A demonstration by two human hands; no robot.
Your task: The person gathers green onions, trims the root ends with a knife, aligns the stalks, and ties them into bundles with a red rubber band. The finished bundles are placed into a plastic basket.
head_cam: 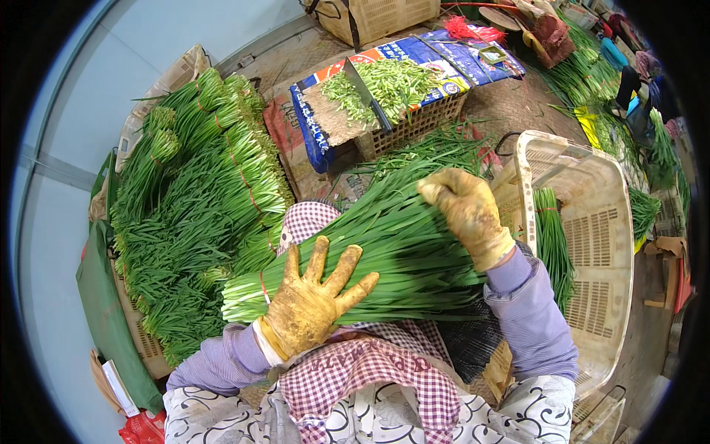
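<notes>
A large bundle of green Chinese chives (399, 261) lies across my lap, its pale stem ends to the left with a red band (264, 287) around them. My left hand (313, 302), in a stained yellow glove, rests flat on the bundle near the band, fingers spread. My right hand (466, 213), gloved alike, is at the upper edge of the leaves with its fingers curled; whether it pinches any leaf is hidden. Beyond the bundle, a wide-bladed knife (363, 91) lies among cut stem ends (394, 83) on a covered crate (416, 127).
Banded chive bundles (194, 205) are piled at my left. At my right stands a plastic basket (596, 250) holding a banded bundle (552, 244). Loose leaves (421, 155) lie before the crate. Red ties (471, 30) and a small tin (492, 54) sit on its far end.
</notes>
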